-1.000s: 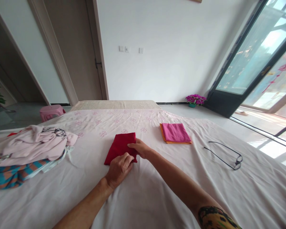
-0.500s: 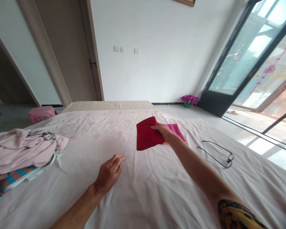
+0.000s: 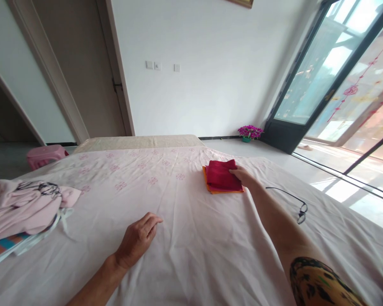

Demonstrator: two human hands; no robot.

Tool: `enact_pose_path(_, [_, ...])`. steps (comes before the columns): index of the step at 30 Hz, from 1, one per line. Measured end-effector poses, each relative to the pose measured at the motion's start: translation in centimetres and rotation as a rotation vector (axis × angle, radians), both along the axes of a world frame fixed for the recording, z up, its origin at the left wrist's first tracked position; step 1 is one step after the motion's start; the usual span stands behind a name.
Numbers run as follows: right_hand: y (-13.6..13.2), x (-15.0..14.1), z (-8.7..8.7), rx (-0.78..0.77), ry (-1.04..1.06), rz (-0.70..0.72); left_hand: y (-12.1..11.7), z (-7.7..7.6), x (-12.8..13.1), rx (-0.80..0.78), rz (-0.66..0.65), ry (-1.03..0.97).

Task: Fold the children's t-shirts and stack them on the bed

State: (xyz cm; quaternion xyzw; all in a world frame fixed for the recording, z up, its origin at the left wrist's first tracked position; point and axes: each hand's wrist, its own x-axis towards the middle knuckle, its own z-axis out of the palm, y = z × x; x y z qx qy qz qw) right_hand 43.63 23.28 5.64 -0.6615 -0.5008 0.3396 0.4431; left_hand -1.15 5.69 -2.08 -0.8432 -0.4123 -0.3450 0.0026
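A folded red cloth [image 3: 222, 176] lies on top of a folded pink cloth [image 3: 207, 173] and an orange cloth [image 3: 225, 192], most of both hidden beneath it. My right hand [image 3: 242, 175] grips the red cloth's right edge, thumb on top and the other fingers out of sight. Over the near part of the bed, my left hand [image 3: 140, 236] is loosely closed, its fingers curled together with nothing in them. The bed sheet [image 3: 185, 238] under everything is pale, wrinkled and printed with pink flowers.
A heap of clothes [image 3: 28, 212] lies at the left, pale pink on top. Black-framed glasses [image 3: 301, 210] rest on the sheet beyond my right forearm. Past the bed are a pink stool [image 3: 47, 155], purple flowers [image 3: 250, 131] and a glass door [image 3: 312, 85].
My right hand has carried the red cloth rightward from between my hands onto the pink and orange cloths. The left hand has let go of it and drawn back. The view has shifted right.
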Motion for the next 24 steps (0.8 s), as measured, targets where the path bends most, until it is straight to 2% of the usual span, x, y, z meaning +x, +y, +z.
enact_pose_path(7, [1.1, 0.5, 1.1, -0.036, 0.311, 0.139, 0.0, 0.1, 0.0, -0.011, 0.007, -0.024])
enact_pose_path(11, [0.9, 0.9, 0.1, -0.135, 0.25, 0.067, 0.1, 0.2, 0.0, -0.029, 0.002, -0.025])
enact_pose_path(14, [0.8, 0.8, -0.2, -0.105, 0.284, 0.046, 0.1, 0.3, 0.0, -0.032, -0.003, -0.029])
enact_pose_path(18, [1.0, 0.4, 0.7, -0.026, 0.397, 0.154, 0.1, 0.3, 0.0, -0.029, -0.001, -0.029])
enact_pose_path(21, [1.2, 0.4, 0.7, -0.026, 0.354, 0.168, 0.1, 0.1, -0.1, -0.033, 0.008, -0.035])
enact_pose_path(24, [1.4, 0.6, -0.1, -0.104, 0.181, 0.088, 0.1, 0.2, -0.1, -0.044, 0.009, -0.033])
